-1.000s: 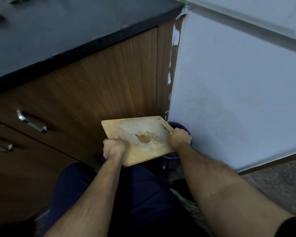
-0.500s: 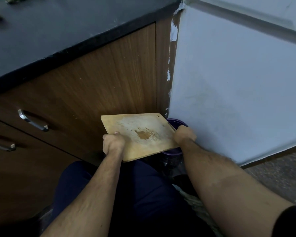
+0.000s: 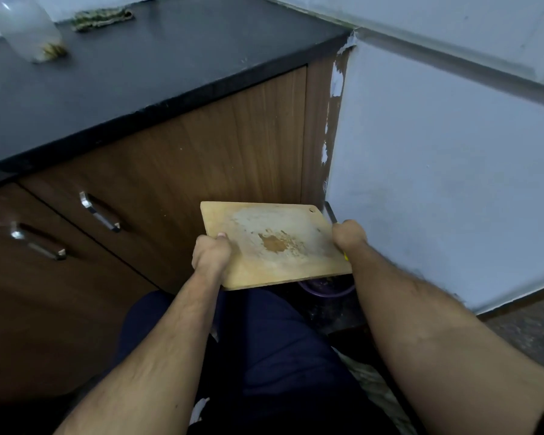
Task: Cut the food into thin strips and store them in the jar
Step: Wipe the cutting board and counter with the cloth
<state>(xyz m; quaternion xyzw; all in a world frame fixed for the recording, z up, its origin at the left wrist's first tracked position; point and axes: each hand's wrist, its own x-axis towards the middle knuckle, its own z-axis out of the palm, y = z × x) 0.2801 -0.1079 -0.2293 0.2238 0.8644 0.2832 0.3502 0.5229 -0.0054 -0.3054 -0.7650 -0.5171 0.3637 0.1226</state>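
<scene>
Seen from the head camera, the left hand (image 3: pixel 210 254) grips the near left edge of the wooden cutting board (image 3: pixel 274 243), thumb on top and fingers curled under it, while the right hand (image 3: pixel 348 235) is closed round a knife (image 3: pixel 330 212) at the board's right edge, the blade poking out past the far corner. A moment ago the board was tipped over the purple bin (image 3: pixel 327 286) by the wall; now it sits flatter and nearer the person, covering most of the bin, and only an orange stain remains on it. That suggests the scraps are dumped and cleanup is under way. The jar (image 3: pixel 25 29) stands far off on the dark desk (image 3: pixel 157 73), pale strips visible at its bottom, near a folded cloth (image 3: pixel 102 17).
</scene>
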